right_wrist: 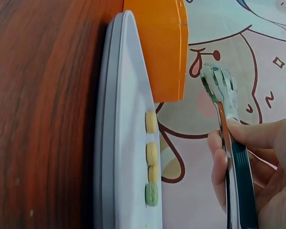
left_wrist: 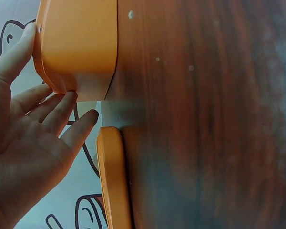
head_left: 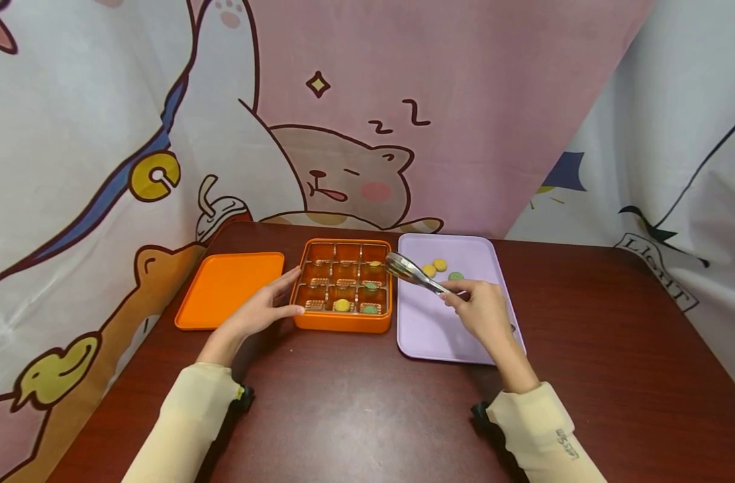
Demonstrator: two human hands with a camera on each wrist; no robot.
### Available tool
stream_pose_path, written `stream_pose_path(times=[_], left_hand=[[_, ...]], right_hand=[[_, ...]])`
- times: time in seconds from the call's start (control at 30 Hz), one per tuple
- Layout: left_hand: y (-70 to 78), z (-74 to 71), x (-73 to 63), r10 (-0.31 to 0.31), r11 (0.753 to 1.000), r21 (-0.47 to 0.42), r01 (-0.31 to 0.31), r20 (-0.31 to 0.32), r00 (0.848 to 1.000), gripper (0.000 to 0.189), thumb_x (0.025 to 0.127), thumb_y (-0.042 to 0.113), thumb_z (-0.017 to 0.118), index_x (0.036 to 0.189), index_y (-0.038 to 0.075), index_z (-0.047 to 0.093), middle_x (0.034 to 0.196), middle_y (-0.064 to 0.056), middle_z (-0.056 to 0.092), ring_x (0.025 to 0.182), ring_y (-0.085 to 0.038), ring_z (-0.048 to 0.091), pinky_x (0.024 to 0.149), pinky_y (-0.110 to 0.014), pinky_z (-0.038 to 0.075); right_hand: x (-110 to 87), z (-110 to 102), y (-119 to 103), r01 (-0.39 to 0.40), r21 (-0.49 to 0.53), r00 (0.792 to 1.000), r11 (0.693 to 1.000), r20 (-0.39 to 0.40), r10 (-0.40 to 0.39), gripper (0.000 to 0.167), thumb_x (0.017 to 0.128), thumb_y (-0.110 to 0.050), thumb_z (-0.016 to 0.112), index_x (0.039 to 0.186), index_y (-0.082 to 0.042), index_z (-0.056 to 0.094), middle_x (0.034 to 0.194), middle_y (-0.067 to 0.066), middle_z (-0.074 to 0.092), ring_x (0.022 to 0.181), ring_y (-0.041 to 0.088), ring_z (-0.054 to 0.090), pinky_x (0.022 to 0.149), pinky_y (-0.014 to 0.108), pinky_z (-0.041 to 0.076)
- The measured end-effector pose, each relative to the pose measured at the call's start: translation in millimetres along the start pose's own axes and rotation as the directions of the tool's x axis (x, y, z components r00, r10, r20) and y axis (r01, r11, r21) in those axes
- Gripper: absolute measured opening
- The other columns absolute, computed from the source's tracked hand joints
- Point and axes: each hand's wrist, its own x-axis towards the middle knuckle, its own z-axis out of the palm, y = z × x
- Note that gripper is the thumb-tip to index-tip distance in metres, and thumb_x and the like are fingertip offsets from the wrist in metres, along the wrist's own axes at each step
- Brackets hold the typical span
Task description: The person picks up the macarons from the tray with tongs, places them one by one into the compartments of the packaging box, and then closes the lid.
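My right hand [head_left: 482, 310] pinches metal tongs [head_left: 420, 276] between thumb and fingers. Their slotted tips hang over the right edge of an orange box [head_left: 343, 322]; whether anything sits between the tips is unclear. Inside the box, a clear divided insert holds yellow [head_left: 341, 305] and green rounds like small macarons, along the right column and at the front middle. My left hand [head_left: 264, 308] rests against the box's left side, thumb on the front corner of the rim, fingers nearly straight. More yellow macarons [right_wrist: 152, 154] and a green macaron [right_wrist: 151, 194] lie on a lilac tray [head_left: 430, 335].
Left of the box, a flat orange lid [head_left: 222, 285] lies on the dark wooden table [head_left: 349, 409]. The tray stands close along the box's right side. A printed cartoon curtain [head_left: 464, 100] hangs behind the table. A small dark thing [head_left: 513, 327] shows beside my right wrist.
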Motion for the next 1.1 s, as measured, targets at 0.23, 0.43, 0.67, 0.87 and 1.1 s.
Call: stream_pose_path(times=[0.23, 0.43, 0.67, 0.87, 1.1], left_hand=[[-1.6, 0.0, -0.2, 0.007, 1.0, -0.004, -0.007, -0.001, 1.0, 0.081, 0.096, 0.016, 0.067, 0.16, 0.008, 0.018, 0.169, -0.011, 0.012, 0.154, -0.039, 0.018, 0.121, -0.06, 0.021], [-1.5, -0.3, -0.5, 0.011, 1.0, -0.001, -0.011, 0.003, 1.0, 0.081, 0.096, 0.017, 0.067, 0.16, 0.008, 0.018, 0.169, -0.011, 0.011, 0.154, -0.038, 0.017, 0.121, -0.06, 0.021], [-2.1, -0.2, -0.1, 0.02, 1.0, 0.004, -0.02, 0.007, 1.0, 0.082, 0.096, 0.018, 0.067, 0.16, 0.009, 0.018, 0.169, -0.01, 0.011, 0.154, -0.038, 0.016, 0.121, -0.06, 0.021], [-2.6, 0.4, 0.1, 0.015, 1.0, 0.005, -0.015, 0.009, 1.0, 0.081, 0.096, 0.018, 0.066, 0.161, 0.009, 0.017, 0.169, -0.01, 0.011, 0.154, -0.038, 0.016, 0.121, -0.06, 0.021], [-2.3, 0.1, 0.2, 0.016, 1.0, 0.008, -0.016, 0.005, 1.0, 0.082, 0.096, 0.019, 0.067, 0.161, 0.009, 0.017, 0.169, -0.009, 0.011, 0.154, -0.038, 0.016, 0.121, -0.06, 0.021]], right_hand=[[3.0, 8.5, -10.6, 0.009, 0.005, 1.0, 1.0, 0.001, -0.009, 0.02, 0.085, -0.018, 0.079, 0.103, -0.011, 0.081, 0.07, 0.006, 0.075, 0.059, 0.01, 0.06, 0.053, 0.028, 0.041], [5.4, 16.8, -19.6, 0.024, 0.026, 1.0, 0.999, 0.009, -0.025, 0.021, 0.084, -0.016, 0.079, 0.104, -0.01, 0.081, 0.074, 0.008, 0.076, 0.068, 0.02, 0.067, 0.056, 0.03, 0.043], [9.9, 30.6, -27.9, 0.037, 0.044, 0.998, 0.998, 0.048, -0.039, 0.018, 0.085, -0.016, 0.078, 0.103, -0.013, 0.081, 0.074, 0.006, 0.076, 0.069, 0.02, 0.066, 0.057, 0.03, 0.042], [13.9, 41.6, -34.7, 0.052, 0.052, 0.996, 0.997, 0.075, -0.056, 0.018, 0.085, -0.016, 0.078, 0.103, -0.012, 0.081, 0.079, 0.007, 0.077, 0.064, 0.015, 0.063, 0.054, 0.028, 0.043], [19.5, 48.4, -43.7, 0.067, 0.04, 0.994, 0.997, 0.089, -0.07, 0.017, 0.086, -0.017, 0.077, 0.102, -0.013, 0.081, 0.085, 0.009, 0.077, 0.068, 0.021, 0.058, 0.055, 0.029, 0.041]])
